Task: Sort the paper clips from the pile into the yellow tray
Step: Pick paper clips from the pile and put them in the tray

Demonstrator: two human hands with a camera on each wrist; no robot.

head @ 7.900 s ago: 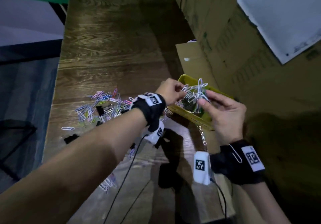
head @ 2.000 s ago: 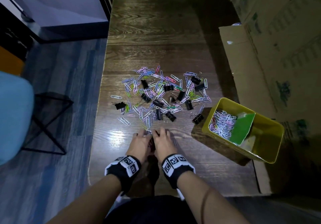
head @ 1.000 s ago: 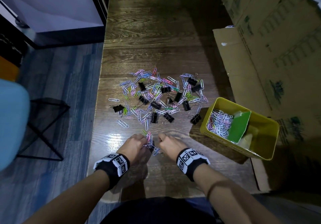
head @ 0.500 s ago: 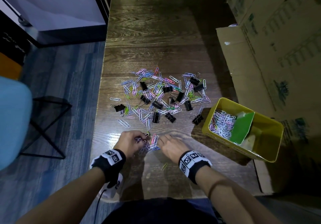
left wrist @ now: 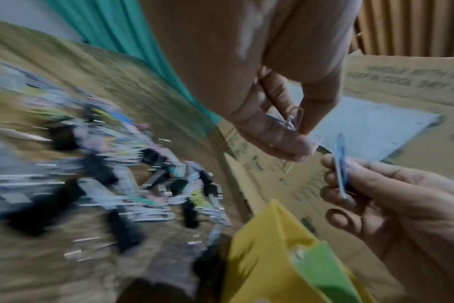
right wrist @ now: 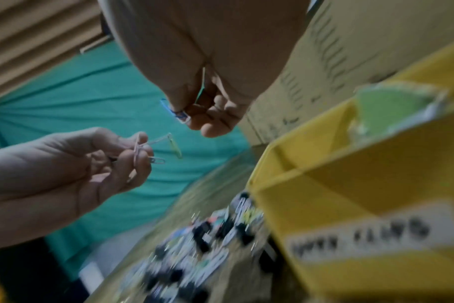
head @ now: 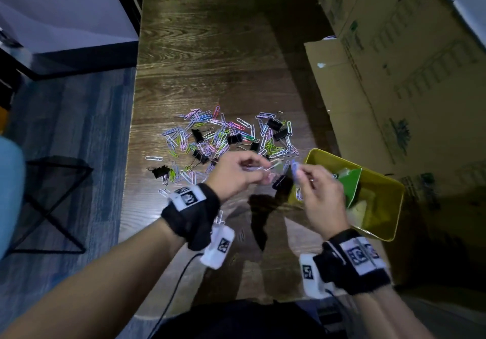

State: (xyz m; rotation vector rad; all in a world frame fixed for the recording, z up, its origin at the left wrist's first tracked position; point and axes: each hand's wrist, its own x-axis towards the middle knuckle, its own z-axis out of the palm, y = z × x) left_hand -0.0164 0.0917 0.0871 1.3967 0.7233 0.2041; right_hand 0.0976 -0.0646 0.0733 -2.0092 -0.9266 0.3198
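A pile of coloured paper clips (head: 223, 138) mixed with black binder clips (head: 278, 133) lies on the dark wooden table. The yellow tray (head: 391, 212) stands to its right, with paper clips and a green card (head: 351, 183) inside. Both hands are raised just left of the tray's near corner. My left hand (head: 263, 167) pinches several linked clips, pink, white and yellow-green (right wrist: 148, 149). My right hand (head: 299, 174) pinches a blue clip (left wrist: 341, 164) between thumb and fingers. The two hands are a few centimetres apart. In both wrist views the pile is blurred.
Cardboard boxes (head: 394, 62) line the table's right side, right behind the tray. A few stray clips (head: 153, 158) lie left of the pile. The table's left edge drops to a blue floor with a black stand (head: 52, 202). A white label (right wrist: 363, 235) is on the tray's front.
Both hands have lifted off the table near its front edge with clips in them. They have moved up and right, to just beside the yellow tray.
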